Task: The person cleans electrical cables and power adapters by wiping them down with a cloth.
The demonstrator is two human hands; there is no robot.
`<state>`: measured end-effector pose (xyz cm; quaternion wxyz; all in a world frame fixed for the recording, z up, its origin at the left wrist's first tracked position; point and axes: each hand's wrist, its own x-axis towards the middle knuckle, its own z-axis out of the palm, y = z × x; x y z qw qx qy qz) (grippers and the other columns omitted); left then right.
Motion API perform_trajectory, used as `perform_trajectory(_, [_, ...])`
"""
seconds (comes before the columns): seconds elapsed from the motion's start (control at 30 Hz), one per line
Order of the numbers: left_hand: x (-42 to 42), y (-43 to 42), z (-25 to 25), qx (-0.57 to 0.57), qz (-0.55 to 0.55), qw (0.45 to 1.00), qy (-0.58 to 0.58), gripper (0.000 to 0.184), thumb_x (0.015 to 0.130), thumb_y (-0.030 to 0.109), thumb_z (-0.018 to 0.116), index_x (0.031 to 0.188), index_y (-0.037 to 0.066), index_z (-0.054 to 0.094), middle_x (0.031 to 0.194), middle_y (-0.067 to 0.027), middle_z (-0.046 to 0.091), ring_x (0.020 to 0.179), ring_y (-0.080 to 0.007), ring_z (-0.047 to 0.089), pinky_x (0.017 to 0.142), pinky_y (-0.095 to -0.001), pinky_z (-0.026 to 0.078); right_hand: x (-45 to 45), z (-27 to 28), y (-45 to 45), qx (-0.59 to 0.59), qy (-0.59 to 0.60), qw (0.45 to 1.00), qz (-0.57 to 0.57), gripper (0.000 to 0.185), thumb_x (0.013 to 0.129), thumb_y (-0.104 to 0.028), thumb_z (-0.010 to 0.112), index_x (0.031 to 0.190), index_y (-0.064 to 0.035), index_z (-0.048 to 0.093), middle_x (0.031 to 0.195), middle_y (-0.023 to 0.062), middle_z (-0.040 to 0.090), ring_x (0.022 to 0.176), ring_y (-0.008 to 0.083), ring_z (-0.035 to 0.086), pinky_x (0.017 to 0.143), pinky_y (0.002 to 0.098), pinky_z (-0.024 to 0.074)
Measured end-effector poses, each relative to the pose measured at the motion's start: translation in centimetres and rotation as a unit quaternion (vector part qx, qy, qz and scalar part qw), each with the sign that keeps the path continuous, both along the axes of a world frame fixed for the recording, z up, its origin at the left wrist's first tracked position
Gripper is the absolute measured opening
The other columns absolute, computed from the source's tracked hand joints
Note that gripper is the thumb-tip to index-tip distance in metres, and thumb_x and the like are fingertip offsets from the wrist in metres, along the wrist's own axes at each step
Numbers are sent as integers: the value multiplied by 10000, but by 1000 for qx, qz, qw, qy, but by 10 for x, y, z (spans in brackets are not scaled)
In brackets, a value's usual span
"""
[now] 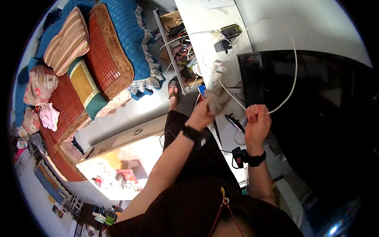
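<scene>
My left hand is closed around a grey-brown cloth, which is smeared by motion. It is over the edge of the white tabletop, near a white power strip. To its right, my right hand pinches a white cable between its fingers. One part of the cable arches up and over the dark television screen; another runs toward the cloth and the power strip. Farther up the tabletop lie a black adapter and a black and yellow-green device.
An open drawer full of tangled cables juts out left of the tabletop. A phone-like object is between my hands. Farther left stands a seat with a blue quilted cover and a striped cushion. A lit low table is below it.
</scene>
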<state>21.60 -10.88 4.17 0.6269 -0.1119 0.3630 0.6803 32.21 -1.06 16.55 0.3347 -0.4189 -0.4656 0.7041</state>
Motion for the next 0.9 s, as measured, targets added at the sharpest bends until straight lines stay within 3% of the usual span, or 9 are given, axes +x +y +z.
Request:
perform_trajectory(0.03, [6,-8,7,8,-46,999,-27,250,920,206,449,1090,35,514,1030,-51,577,884,-154,575,753,-264,471,-1,-1,-1,-6,9,1000,-7,350,957,-230,354,637,-92,317,594,-5,304,581,120,323,564,260,293])
perform_trajectory(0.1, [21,-17,30,66,-172,964,191,238,905,178,484,1098,42,511,1010,-34,572,868,-122,563,787,-255,464,-5,-1,-6,-4,10,1000,-7,347,955,-230,360,640,-90,327,599,-4,316,585,117,329,561,253,292])
perform_trajectory(0.17, [40,3,50,90,33,951,-294,190,891,176,517,1018,34,521,898,-17,548,731,-100,537,616,-236,455,-10,3,-13,1,12,1000,-5,344,954,-229,366,642,-88,336,605,-2,328,589,114,336,558,246,290])
perform_trajectory(0.2, [40,10,55,93,34,951,-293,190,891,176,517,1018,34,521,898,-17,548,731,-100,537,616,-236,455,-13,8,-17,10,-26,1000,8,342,954,-216,365,641,-84,332,602,1,324,587,115,324,558,248,282])
perform_trajectory(0.3, [24,27,75,-20,37,974,-222,157,882,133,519,984,13,520,854,-39,559,732,-126,552,611,-256,458,-12,6,-25,25,-74,996,31,331,951,-199,371,645,-77,341,607,5,331,586,112,315,560,250,277])
perform_trajectory(0.73, [34,69,-47,-105,-35,982,-154,202,892,99,484,1042,-33,513,942,-125,596,820,-223,596,728,-357,498,-7,4,-17,37,-139,989,30,304,942,-177,386,659,-69,362,620,-2,332,588,101,308,558,248,269])
perform_trajectory(0.8, [58,68,-121,1,-46,992,118,220,884,115,502,1056,-22,515,884,-115,596,773,-213,595,695,-339,494,-7,3,-19,31,-134,990,35,305,941,-176,387,657,-71,358,619,-1,333,588,102,306,557,249,268])
perform_trajectory(0.87, [71,66,-185,58,-20,914,401,281,863,151,545,1094,-6,520,787,-100,591,697,-199,587,641,-316,479,-6,2,-19,17,-126,992,12,309,939,-175,391,650,-75,348,612,-2,331,585,103,303,558,250,271])
perform_trajectory(0.9, [40,70,-142,-34,-24,990,132,333,823,97,547,1147,37,504,801,-117,594,711,-223,592,668,-324,478,-4,1,-19,17,-128,992,11,309,939,-175,391,650,-75,348,612,-2,331,585,103,303,558,250,271])
